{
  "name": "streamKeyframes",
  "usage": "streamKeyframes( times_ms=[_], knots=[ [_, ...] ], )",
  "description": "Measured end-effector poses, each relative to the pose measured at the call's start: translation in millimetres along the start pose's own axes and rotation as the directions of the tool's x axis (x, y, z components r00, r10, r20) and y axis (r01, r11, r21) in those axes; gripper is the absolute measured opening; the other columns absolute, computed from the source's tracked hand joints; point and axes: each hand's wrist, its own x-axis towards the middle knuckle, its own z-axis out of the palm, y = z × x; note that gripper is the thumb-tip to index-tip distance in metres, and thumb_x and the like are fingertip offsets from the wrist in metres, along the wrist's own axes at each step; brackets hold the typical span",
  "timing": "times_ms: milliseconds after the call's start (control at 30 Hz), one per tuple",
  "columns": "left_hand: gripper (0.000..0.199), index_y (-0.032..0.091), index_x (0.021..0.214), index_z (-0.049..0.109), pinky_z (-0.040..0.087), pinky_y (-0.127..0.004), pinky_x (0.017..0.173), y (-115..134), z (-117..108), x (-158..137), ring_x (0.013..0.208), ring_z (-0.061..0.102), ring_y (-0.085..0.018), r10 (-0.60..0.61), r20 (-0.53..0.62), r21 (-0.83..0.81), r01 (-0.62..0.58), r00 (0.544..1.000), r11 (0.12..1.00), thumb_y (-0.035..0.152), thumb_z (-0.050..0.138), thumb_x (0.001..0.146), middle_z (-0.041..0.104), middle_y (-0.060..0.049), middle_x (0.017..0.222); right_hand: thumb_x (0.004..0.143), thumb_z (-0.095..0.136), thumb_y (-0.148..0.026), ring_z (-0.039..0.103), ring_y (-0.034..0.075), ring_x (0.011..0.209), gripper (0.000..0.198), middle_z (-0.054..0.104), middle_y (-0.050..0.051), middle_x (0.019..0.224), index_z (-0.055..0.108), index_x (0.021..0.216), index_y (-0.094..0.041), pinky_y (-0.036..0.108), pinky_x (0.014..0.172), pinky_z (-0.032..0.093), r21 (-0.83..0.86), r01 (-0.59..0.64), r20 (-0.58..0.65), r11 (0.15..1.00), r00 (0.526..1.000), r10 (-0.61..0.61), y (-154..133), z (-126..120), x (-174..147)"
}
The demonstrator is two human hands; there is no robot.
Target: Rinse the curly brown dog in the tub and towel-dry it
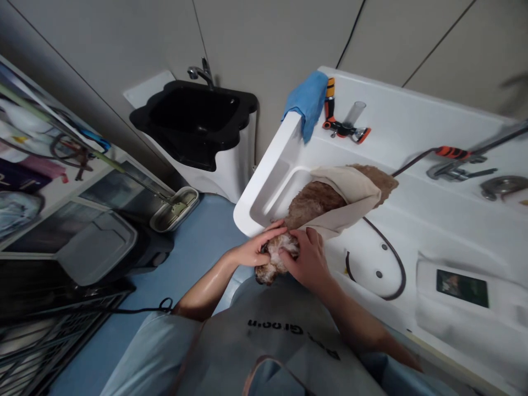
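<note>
Currently both cupped round wet curly brown dog's head (275, 258): left hand (252, 248) and right hand (310, 259) fingers half-curled, gripping fur. Advisable: pressure gentle, beige towel (350, 201) beyond fingertips kept draped.

One view only — the head camera, worn high and tilted steeply down over the white tub (412, 137), close enough that the wearer's grey apron (268, 352) fills the lower edge. It faces the tub's near rim from just in front — the black sink (193, 121) lies left of the tub, the wall panels behind it.
</note>
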Motion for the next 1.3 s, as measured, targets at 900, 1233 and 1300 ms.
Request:
streamKeyframes(
  times_ms=[900, 1233, 1300],
  knots=[
    [0.078, 0.027, 0.148, 0.049, 0.024, -0.055, 0.127, 11, 12, 7, 0.155, 0.027, -0.033, -0.122, -0.194, 0.016, 0.127, 0.974, 0.992, 0.009, 0.063, 0.074, 0.032, -0.009, 0.167, 0.075, 0.069, -0.038, 0.052, 0.036, 0.111, 0.068, 0.052, 0.014, 0.115, 0.051, 0.137, -0.019, 0.056, 0.097, 0.048, -0.091, 0.048, 0.017, 0.995, 0.999, -0.047, -3, 10, -7],
    [0.077, 0.028, 0.147, 0.049, 0.023, -0.054, 0.127, 8, 10, 10, 0.155, 0.026, -0.033, -0.148, -0.182, -0.034, 0.144, 0.972, 0.989, 0.01, 0.063, 0.074, 0.032, -0.008, 0.166, 0.074, 0.068, -0.037, 0.053, 0.035, 0.11, 0.067, 0.052, 0.013, 0.112, 0.052, 0.137, -0.02, 0.054, 0.096, 0.049, -0.094, 0.062, 0.017, 0.994, 0.998, -0.061, -1, 9, -6],
    [0.077, 0.029, 0.148, 0.049, 0.023, -0.053, 0.127, 6, 7, 9, 0.155, 0.026, -0.033, -0.136, -0.166, -0.048, 0.129, 0.977, 0.99, 0.01, 0.063, 0.074, 0.032, -0.007, 0.167, 0.074, 0.069, -0.038, 0.053, 0.035, 0.11, 0.067, 0.052, 0.013, 0.113, 0.052, 0.137, -0.019, 0.054, 0.096, 0.049, -0.092, 0.065, 0.014, 0.994, 0.998, -0.064, -1, 8, -5]
  ],
)
